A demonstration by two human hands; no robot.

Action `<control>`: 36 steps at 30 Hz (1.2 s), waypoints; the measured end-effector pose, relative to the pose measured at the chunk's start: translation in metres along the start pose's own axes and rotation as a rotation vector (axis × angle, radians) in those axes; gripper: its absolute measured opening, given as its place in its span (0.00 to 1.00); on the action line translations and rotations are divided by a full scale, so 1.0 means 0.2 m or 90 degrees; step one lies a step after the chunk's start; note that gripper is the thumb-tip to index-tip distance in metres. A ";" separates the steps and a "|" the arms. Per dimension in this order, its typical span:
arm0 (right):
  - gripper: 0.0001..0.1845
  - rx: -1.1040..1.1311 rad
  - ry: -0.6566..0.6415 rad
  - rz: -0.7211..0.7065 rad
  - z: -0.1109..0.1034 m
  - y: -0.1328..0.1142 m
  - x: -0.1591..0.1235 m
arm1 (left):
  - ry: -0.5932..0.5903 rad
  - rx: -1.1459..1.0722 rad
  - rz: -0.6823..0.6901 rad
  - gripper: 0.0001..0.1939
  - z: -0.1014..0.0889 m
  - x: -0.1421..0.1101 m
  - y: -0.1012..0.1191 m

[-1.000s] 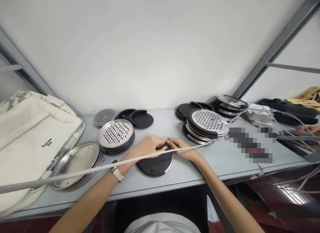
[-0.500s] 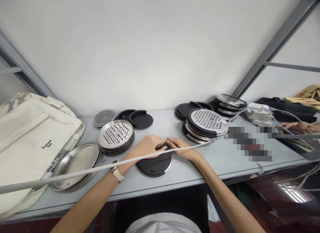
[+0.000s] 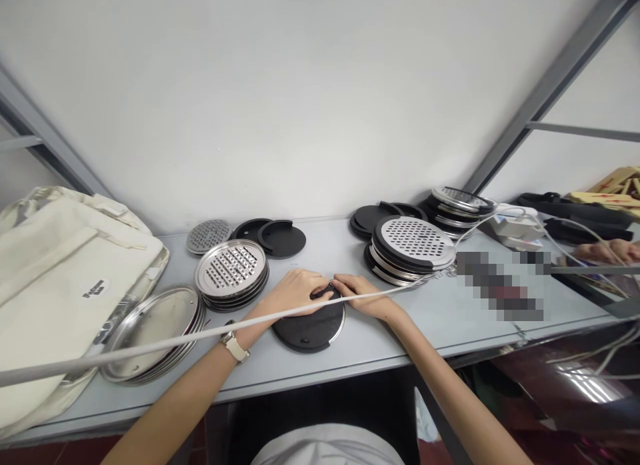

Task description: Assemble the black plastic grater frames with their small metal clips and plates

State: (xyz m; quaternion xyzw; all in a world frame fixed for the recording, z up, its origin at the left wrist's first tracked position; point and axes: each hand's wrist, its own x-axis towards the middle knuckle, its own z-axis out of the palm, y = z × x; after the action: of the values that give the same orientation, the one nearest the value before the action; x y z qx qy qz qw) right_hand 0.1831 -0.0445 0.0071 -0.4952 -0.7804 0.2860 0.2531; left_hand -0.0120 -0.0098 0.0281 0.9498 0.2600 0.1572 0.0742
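Though partly silver-rimmed, a black disc [image 3: 313, 330]

Cream cloth bag [image 3: 55, 298] at far left, pale wall [image 3: 300, 118] behind, grey metal post [image 3: 546, 92] on the right, white cable [image 3: 75, 366] slanting across the foreground, yellow packages [image 3: 607, 200].
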 end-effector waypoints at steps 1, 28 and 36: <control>0.20 -0.001 0.000 0.000 0.00 0.00 0.00 | -0.001 0.000 0.001 0.14 0.00 0.00 0.00; 0.20 0.004 -0.006 0.008 -0.01 -0.01 0.00 | -0.005 0.022 0.006 0.15 0.01 0.00 -0.01; 0.22 0.005 0.010 0.027 -0.01 -0.01 0.00 | 0.007 0.023 0.006 0.15 0.01 0.00 -0.01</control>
State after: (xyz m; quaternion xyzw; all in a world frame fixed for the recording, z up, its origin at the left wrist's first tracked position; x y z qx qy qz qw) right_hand 0.1832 -0.0453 0.0091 -0.5129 -0.7665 0.2907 0.2548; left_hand -0.0122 -0.0083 0.0251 0.9514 0.2591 0.1576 0.0546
